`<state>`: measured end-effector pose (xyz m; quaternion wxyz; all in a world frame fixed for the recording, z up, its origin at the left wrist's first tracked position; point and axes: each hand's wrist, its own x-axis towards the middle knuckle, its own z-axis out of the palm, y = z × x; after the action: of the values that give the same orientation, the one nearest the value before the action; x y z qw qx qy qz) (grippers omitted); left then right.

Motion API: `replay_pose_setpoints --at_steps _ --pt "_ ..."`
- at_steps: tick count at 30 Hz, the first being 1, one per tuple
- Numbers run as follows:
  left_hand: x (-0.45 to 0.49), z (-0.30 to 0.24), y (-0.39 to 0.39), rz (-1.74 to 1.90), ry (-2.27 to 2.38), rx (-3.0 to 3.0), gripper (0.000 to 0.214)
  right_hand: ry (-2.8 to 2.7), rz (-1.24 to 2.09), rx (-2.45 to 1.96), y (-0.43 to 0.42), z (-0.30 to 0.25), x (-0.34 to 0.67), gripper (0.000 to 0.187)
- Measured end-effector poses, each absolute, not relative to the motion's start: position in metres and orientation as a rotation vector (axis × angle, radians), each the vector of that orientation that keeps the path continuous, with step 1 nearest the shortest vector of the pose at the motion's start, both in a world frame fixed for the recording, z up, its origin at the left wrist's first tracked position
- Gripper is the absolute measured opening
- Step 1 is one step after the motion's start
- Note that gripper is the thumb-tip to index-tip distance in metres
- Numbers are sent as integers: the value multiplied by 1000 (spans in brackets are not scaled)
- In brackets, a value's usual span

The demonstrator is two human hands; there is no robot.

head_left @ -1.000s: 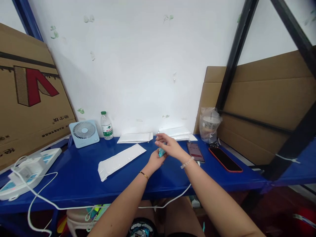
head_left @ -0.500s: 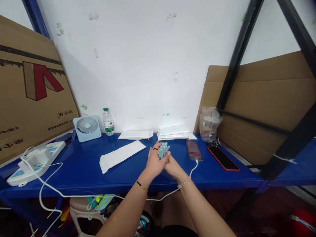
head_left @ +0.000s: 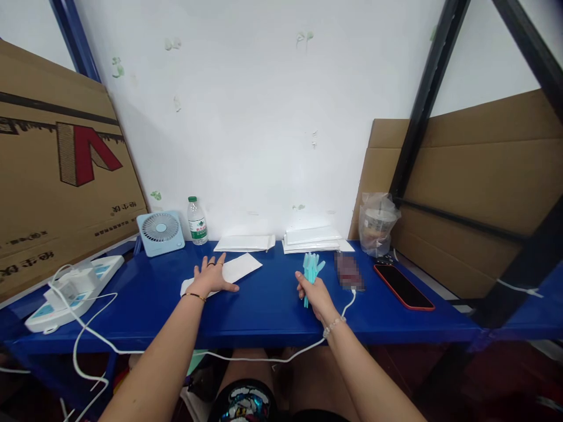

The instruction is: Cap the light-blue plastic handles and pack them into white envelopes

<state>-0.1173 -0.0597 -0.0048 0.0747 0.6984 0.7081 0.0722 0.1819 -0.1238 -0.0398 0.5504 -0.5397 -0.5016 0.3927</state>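
Note:
My left hand (head_left: 211, 276) lies flat with fingers spread on a white paper bag (head_left: 229, 271) lying on the blue table (head_left: 145, 305). My right hand (head_left: 315, 295) is closed round a bunch of thin light-blue sticks (head_left: 311, 268) that fan out above the fist, held upright over the table's middle right. The two hands are well apart.
Stacks of white bags (head_left: 245, 242) (head_left: 310, 238) lie by the wall. A small fan (head_left: 160, 232), water bottle (head_left: 197, 221), bagged cup (head_left: 375, 224), two phones (head_left: 349, 272) (head_left: 403, 285), a power strip (head_left: 73, 290) with white cables, and cardboard sheets at both sides.
The hands, joined round the blue sticks before, have parted. My left hand moved left onto the white bag; my right hand keeps the sticks and shifted right.

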Motion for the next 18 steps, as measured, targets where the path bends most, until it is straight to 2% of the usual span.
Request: replay_pose_setpoints --at_steps 5,9,12,15,18 --pt "-142 -10 -53 209 1974 2070 111 -1207 984 -1168 -123 -42 187 47" --pt "-125 3 -64 671 1776 1973 91 -1245 1029 -1169 -125 -33 191 48" --pt "-95 17 -79 1074 1374 1557 70 -1252 842 -1130 -131 -12 192 47" --pt "-56 23 -94 1080 909 1034 58 -1329 579 -1074 -143 16 187 43" --pt "-18 14 -104 1094 680 815 51 -1523 377 -970 -160 36 175 38"
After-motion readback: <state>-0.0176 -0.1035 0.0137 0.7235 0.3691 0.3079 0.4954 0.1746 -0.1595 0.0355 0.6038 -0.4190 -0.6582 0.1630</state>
